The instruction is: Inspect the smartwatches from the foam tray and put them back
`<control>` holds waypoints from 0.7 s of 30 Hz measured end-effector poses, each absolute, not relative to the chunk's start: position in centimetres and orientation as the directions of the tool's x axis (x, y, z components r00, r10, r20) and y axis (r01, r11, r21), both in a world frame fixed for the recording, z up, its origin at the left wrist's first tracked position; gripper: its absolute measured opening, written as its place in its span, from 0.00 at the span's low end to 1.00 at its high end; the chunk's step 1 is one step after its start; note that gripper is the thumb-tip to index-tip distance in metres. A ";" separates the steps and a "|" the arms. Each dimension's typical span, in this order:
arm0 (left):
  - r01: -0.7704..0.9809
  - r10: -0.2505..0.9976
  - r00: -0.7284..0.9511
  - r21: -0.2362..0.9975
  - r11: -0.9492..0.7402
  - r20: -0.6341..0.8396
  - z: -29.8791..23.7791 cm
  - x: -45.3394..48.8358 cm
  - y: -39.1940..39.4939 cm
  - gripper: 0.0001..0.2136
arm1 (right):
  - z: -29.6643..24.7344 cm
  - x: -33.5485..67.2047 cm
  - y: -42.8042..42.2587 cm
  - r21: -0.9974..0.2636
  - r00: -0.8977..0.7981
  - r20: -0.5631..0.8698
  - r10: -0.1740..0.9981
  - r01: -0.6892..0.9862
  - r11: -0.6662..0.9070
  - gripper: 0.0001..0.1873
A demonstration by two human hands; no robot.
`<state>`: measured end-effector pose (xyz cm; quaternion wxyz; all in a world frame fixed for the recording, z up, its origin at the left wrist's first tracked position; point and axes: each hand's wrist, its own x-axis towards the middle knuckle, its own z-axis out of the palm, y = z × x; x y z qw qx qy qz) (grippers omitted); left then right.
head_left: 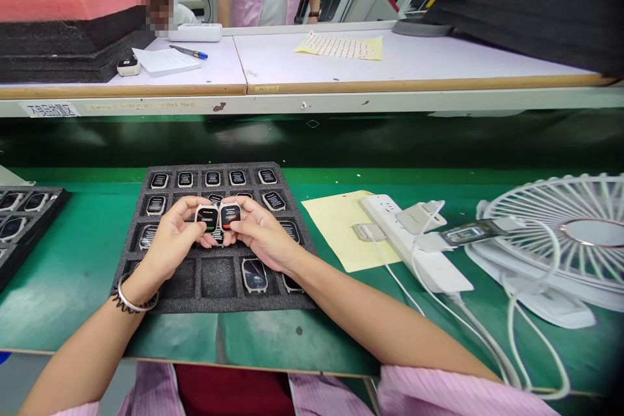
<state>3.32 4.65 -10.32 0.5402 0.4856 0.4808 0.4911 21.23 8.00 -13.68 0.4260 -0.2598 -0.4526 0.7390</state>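
Foam tray [214, 276] lies on the green table [73, 266]; your left hand [170, 240] pinches one watch body [207, 218], your right hand [260, 237] a second [230, 216], touching above the tray's centre. Knock them together and the screens could scratch. Toward twelve o'clock, five watches fill the top row.

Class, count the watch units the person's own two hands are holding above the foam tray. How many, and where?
2. One watch unit in the left hand, one in the right hand, side by side above the foam tray. Hands may hide others.
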 end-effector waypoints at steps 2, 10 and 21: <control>-0.064 0.998 0.047 0.997 0.045 -0.042 -10.3 3.4 4.7 0.18 | -13.7 21.2 8.1 -0.891 -0.496 -0.002 0.869 -0.394 -0.227 0.22; -0.035 0.999 -0.031 0.999 0.020 -0.021 -10.6 3.4 4.9 0.18 | -13.7 21.0 8.1 -0.869 -0.485 -0.012 0.874 -0.427 -0.249 0.26; -0.121 0.998 0.055 0.992 -0.022 0.029 -6.9 5.6 1.4 0.25 | -14.2 20.5 8.2 -0.871 -0.488 0.073 0.870 -0.456 -0.183 0.35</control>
